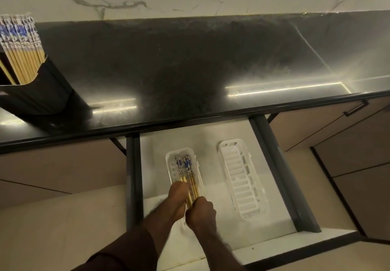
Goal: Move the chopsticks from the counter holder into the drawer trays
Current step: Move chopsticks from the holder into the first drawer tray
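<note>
a few bamboo chopsticks with blue-and-white patterned tops (pixel 188 175) lie in the left white plastic slotted tray (pixel 173 166) of the open white drawer (pixel 261 243); the left hand (pixel 178 200) and right hand (pixel 200 211) both pinch their plain ends. just beside it lies a second white slotted tray (pixel 240 178). more patterned chopsticks (pixel 20 47) stand in the black holder (pixel 42 93) far left on the glossy black tabletop (pixel 190 66), whose front edge overhangs the drawer's back

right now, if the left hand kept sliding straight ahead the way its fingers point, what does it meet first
Probably the far end wall of the left tray, past the chopsticks the left hand is already touching. Beyond that lies bare drawer floor under the counter edge; depth is hard to judge.
</note>
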Available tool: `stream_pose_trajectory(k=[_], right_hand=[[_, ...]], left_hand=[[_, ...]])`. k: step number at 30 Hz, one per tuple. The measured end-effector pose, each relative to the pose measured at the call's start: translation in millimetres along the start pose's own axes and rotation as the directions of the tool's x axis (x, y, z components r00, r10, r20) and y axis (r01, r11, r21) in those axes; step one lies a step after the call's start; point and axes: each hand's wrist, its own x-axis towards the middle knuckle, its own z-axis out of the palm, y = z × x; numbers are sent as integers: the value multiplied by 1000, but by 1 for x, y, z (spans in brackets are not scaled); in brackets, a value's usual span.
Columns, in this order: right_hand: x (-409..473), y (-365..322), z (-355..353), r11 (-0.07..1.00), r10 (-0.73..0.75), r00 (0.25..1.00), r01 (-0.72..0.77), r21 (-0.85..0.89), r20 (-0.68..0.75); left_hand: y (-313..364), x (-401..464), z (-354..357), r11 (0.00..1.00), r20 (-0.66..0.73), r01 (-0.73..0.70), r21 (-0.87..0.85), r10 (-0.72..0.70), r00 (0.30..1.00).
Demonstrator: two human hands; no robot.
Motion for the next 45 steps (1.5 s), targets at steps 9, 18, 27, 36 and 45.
stream_pose_trajectory(k=[9,18,27,36,45], right_hand=[[10,12,8,1000,-24,1000,24,3,2],[18,17,11,994,-79,997,79,-71,-4],[12,17,16,980,-145,989,142,-136,-8],[5,16,11,959,-241,970,233,-161,-32],[0,22,8,939,-289,957,290,-188,31]], left_hand=[[-10,4,1,996,44,-16,88,12,999],[-11,12,-1,987,114,-41,154,23,993],[-4,15,-5,985,140,21,172,-46,989],[-5,14,-9,989,164,47,137,-70,984],[-8,15,-8,990,170,53,130,-75,983]])
